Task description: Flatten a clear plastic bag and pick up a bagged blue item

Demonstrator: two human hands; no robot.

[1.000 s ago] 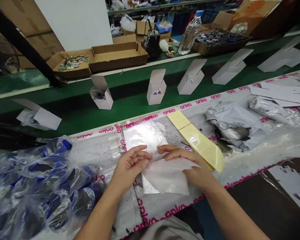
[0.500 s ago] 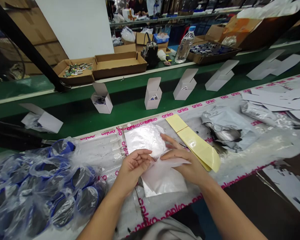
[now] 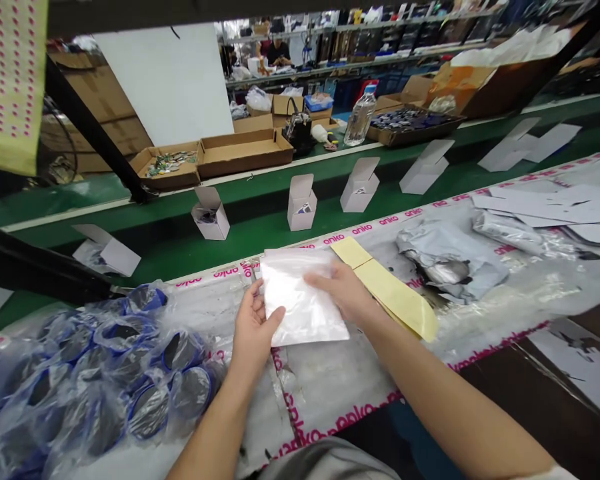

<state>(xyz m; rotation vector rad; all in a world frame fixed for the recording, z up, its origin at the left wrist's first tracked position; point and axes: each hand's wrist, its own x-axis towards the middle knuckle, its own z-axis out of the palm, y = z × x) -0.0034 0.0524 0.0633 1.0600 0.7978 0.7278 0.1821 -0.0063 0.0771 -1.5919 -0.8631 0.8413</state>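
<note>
I see the white plastic bag (image 3: 300, 310) flat at the mid of the worktop (image 3: 360, 377), near its far edge, btwn both hands. It's approx square, semi-transp. and glossy, w/ bright glare across the face & faint creases; can't tell if it's 1 layer or several.

L hand (image 3: 253, 330): part-closed, fingers curled at the bag's L edge, thumb laid over its lower L part. R hand (image 3: 347, 290): part-closed on the upper R edge, thumb on top, fingertips blurred. I read both as lightly pinching the bag.

Closest obstacle on R: yellow label strip (image 3: 400, 293), lying diag. right alongside the R forearm. Past it I've got a torn grey poly bag (image 3: 455, 247), a clear plastic packet (image 3: 515, 233) & white card sheets (image 3: 555, 200). On L, a pile of blue-rimmed round items (image 3: 147, 410) in clear bags crowds up near the L forearm.

Beyond the worktop: green conveyor belt (image 3: 260, 230) w/ open white boxes, e.g. the one (image 3: 303, 217) behind the bag. Farther back: cardboard tray (image 3: 247, 153), water bottle (image 3: 361, 120). Upper L, a black post (image 3: 90, 127) & yellow dotted sheet (image 3: 10, 87) block some of my bkgd.
</note>
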